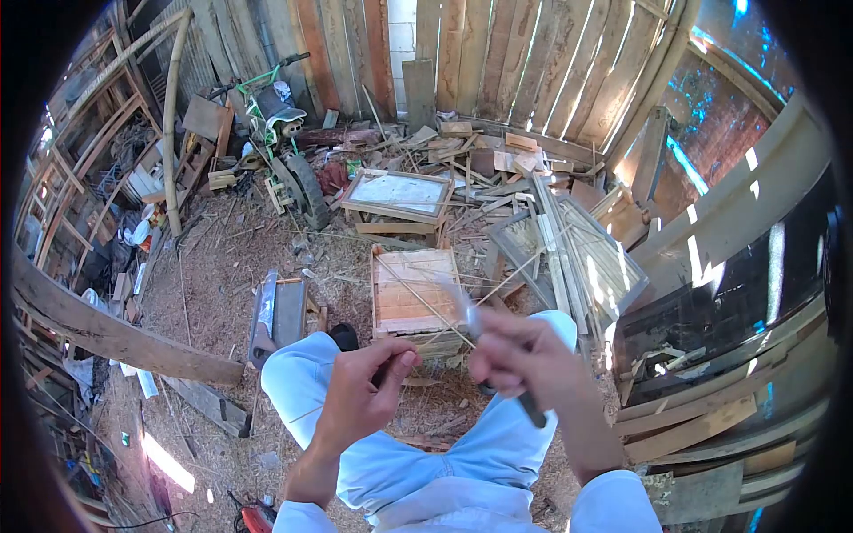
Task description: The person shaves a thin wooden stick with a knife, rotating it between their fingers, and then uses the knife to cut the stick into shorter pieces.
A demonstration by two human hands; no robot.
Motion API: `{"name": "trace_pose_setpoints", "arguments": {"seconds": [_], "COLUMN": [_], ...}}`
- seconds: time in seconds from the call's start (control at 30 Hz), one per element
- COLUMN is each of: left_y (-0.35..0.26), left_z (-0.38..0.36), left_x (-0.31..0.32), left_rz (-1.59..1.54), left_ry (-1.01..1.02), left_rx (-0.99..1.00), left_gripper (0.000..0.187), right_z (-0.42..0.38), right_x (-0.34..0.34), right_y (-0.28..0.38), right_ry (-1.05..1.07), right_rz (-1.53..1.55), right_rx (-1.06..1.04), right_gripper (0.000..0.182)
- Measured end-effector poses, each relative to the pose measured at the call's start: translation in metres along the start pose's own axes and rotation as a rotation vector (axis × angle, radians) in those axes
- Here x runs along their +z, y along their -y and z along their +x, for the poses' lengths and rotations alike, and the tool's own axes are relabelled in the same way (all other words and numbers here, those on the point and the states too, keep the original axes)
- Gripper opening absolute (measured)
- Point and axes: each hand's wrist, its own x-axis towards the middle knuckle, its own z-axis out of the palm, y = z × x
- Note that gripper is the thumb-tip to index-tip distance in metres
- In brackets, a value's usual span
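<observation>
My left hand [369,386] is closed in a pinch above my lap, on the end of a thin strip [434,336] that runs toward my right hand. My right hand [533,364] is wrapped round the handle of a knife [462,302]; its blade is blurred and points up and forward, and the dark handle end shows below the fist. Another thin strip [418,295] slants down to the right, passing close to the right hand. Beyond the hands, between my knees, stands a wooden box [416,311] with pale boards inside.
A handsaw [263,315] rests beside a dark-topped stool [290,313] at left. Farther off are a framed panel [397,194], scrap wood [498,160] and a small green bike [275,115]. Slatted frames [591,258] lie at right. A thick beam [115,333] crosses the left side.
</observation>
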Motion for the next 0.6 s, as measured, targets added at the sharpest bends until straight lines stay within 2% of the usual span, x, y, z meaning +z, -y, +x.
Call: {"name": "trace_pose_setpoints", "arguments": {"seconds": [0.07,0.17,0.27,0.4,0.43,0.47,0.6], "left_y": [-0.012,-0.008,-0.009,-0.01,-0.012,-0.013,-0.016], "left_z": [0.002,0.0,-0.006,-0.003,-0.002,-0.003,-0.002], "left_x": [0.007,0.005,-0.004,0.004,0.005,0.006,0.006], "left_rz": [-0.004,0.061,0.051,0.07,0.075,0.083,0.082], "left_ry": [-0.051,-0.068,-0.039,-0.065,-0.071,-0.074,-0.077], "left_rx": [0.013,0.06,0.009,0.035,0.039,0.042,0.1], "left_gripper": [0.007,0.006,0.006,0.005,0.004,0.004,0.004], "right_z": [0.005,0.004,0.003,0.002,0.004,0.005,0.001], "right_x": [0.013,0.006,-0.019,0.012,0.012,0.01,0.008], "right_y": [-0.019,-0.012,0.01,-0.013,-0.02,-0.018,-0.008], "right_ry": [0.154,0.035,0.066,0.125,0.216,0.214,0.205], "right_rz": [-0.064,-0.116,0.041,-0.095,0.037,0.043,-0.068], "right_rx": [0.042,0.031,-0.022,0.127,0.131,0.129,0.09], "right_gripper": [0.038,0.037,0.036,0.043,0.042,0.042,0.039]}}
